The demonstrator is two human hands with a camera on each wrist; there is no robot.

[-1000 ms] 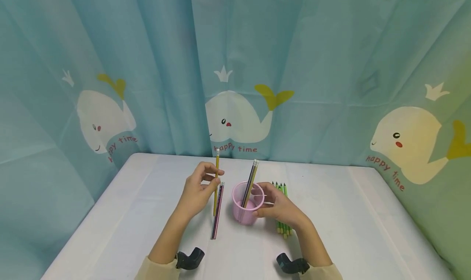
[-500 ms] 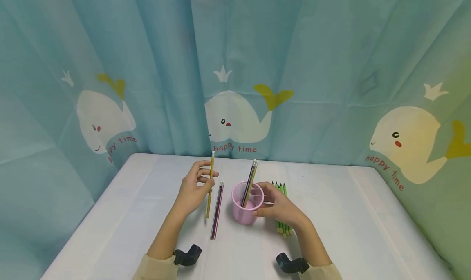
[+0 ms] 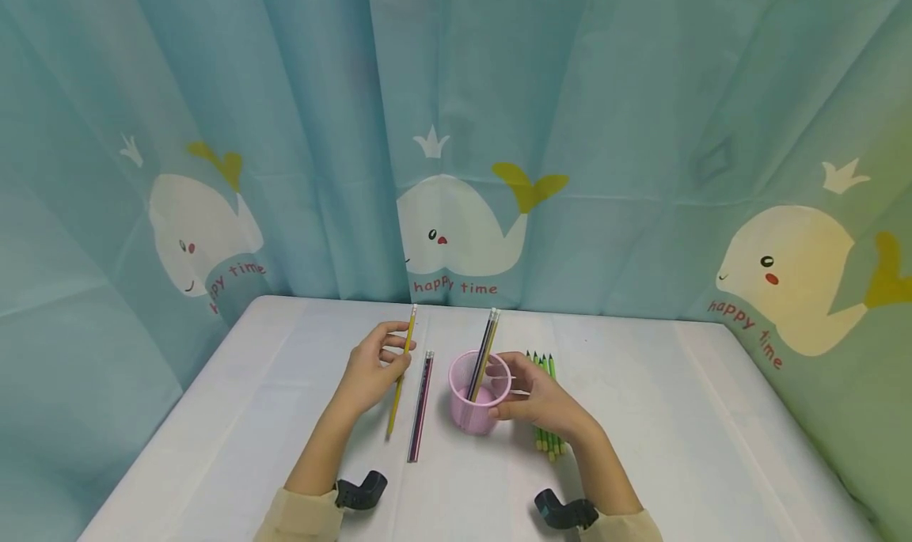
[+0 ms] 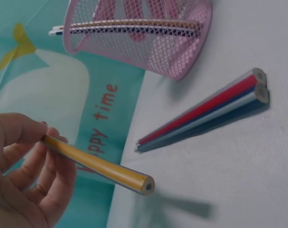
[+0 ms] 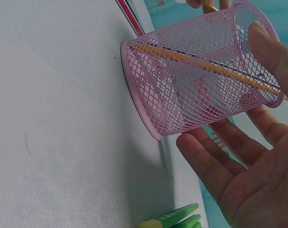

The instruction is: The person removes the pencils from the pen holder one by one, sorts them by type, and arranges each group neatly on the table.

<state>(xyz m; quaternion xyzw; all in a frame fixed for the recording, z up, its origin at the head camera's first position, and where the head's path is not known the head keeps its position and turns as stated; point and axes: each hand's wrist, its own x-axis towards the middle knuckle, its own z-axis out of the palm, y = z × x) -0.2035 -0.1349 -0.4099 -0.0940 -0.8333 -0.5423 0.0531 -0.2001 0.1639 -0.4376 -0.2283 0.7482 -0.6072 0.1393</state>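
My left hand (image 3: 374, 374) pinches a yellow pencil (image 4: 96, 164) between thumb and fingers, eraser end up and blunt end slanting down over the white table. To its right, two striped pencils (image 3: 421, 407), one red and one blue, lie side by side. A pink mesh pencil cup (image 3: 472, 419) stands upright in the middle, with a dark pencil and a yellow one leaning inside. My right hand (image 3: 537, 399) grips the cup from the right, thumb at the near side and fingers round the far side, close to the rim.
Several green pencils (image 3: 552, 443) lie in a bunch right of the cup, partly behind my right hand. A blue-green curtain (image 3: 613, 130) with printed whales hangs behind the white table (image 3: 663, 415).
My left hand has moved left, away from the cup and striped pencils. The yellow pencil in it now tilts more, its lower end swung left and nearer me. The right hand stays put.
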